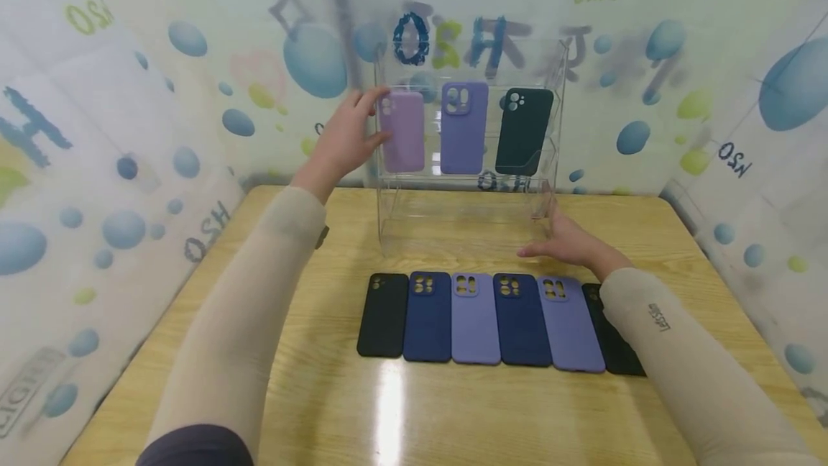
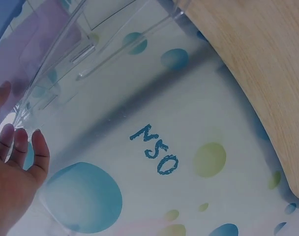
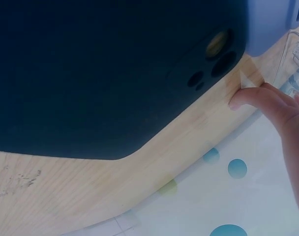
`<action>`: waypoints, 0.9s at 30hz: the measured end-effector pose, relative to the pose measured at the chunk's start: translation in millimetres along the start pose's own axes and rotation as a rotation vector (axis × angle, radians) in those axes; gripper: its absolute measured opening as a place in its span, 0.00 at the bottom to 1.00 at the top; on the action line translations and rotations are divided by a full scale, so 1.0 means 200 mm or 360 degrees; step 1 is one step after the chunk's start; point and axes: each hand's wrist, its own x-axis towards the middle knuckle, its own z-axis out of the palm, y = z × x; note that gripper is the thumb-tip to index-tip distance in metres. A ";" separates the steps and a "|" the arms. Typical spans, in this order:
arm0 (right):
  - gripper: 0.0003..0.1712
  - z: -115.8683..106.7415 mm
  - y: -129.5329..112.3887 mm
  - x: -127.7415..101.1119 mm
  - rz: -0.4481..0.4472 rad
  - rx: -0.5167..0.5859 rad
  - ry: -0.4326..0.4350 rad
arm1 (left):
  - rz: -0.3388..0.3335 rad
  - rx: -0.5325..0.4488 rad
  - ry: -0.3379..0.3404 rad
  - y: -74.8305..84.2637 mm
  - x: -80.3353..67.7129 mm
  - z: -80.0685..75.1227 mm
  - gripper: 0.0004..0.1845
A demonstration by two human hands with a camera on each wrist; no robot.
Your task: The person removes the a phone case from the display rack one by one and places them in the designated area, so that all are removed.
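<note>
Wooden table [image 1: 323, 408] (bubble-print walls [image 1: 97, 164] around)

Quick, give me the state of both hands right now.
Left hand: open, fingers straight against the upper left side of the clear rack.
Right hand: open, fingers resting at the rack's lower right corner, holding nothing.

We seem to face a staged recording booth: bubble-printed fabric walls [image 1: 194, 92] enclose a light wooden surface [image 1: 323, 394] bearing a clear acrylic display rack [image 1: 468, 218] and silicone phone cases [image 1: 475, 318].
</note>
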 end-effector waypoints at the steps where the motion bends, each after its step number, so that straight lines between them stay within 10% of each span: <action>1: 0.78 0.00 0.00 0.00 -0.0002 0.0009 -0.0001 | 0.0018 0.0007 0.0013 0.00 0.00 0.00 0.40; 27: 0.78 0.01 0.00 0.00 -0.0018 -0.0003 0.0032 | 0.0198 -0.0343 0.0207 -0.04 -0.03 0.03 0.33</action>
